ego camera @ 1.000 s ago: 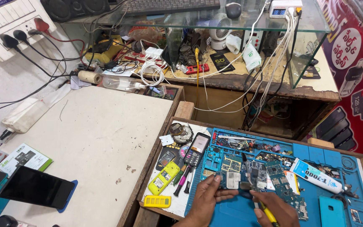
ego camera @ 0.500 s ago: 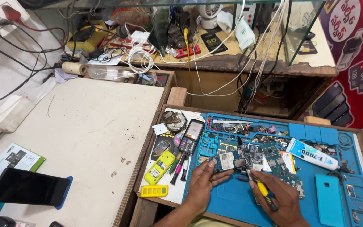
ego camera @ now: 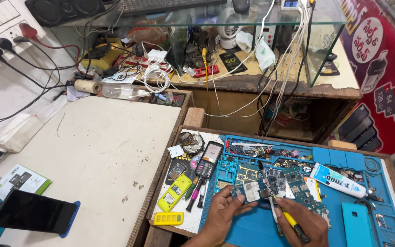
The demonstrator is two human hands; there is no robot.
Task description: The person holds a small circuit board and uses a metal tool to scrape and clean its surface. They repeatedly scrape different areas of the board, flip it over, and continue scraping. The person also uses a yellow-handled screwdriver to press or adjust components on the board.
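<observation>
2 hands work a small circuit board (ego camera: 248,191) on the blue mat (ego camera: 261,228).
Left hand (ego camera: 222,214) fingers pinch board w/ edge steadied; right hand (ego camera: 300,222) fingers wrap a yellow-handled tool (ego camera: 291,220), tip at board.

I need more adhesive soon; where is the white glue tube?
In the head view, the white glue tube lies on the blue repair mat, right of the circuit boards.

Dark smartphone (ego camera: 33,212), white glue tube (ego camera: 338,180)
</observation>
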